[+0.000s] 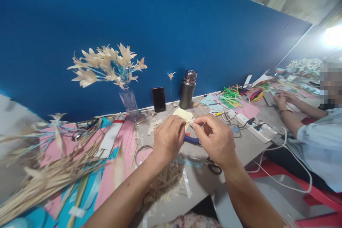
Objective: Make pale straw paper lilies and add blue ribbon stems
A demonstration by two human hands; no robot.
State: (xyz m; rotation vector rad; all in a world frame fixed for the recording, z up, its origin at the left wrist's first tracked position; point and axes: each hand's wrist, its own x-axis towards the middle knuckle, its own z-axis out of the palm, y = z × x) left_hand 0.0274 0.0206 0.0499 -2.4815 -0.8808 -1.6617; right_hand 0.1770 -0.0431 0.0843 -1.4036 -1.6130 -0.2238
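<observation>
My left hand (168,139) and my right hand (215,139) meet above the grey table (240,149), fingers pinched together on a small pale straw piece (190,123) held between them. Behind it lies a pale yellow paper (183,114). Under the hands sit blue-handled pliers (191,140), black-handled scissors (212,166) and a heap of straw shavings (165,181).
A glass vase of straw flowers (128,101), a dark phone (158,99) and a steel flask (187,89) stand against the blue wall. Long dried straw (45,178) and pink and blue paper lie left. A power strip (253,124) and another person's hands (281,99) are right.
</observation>
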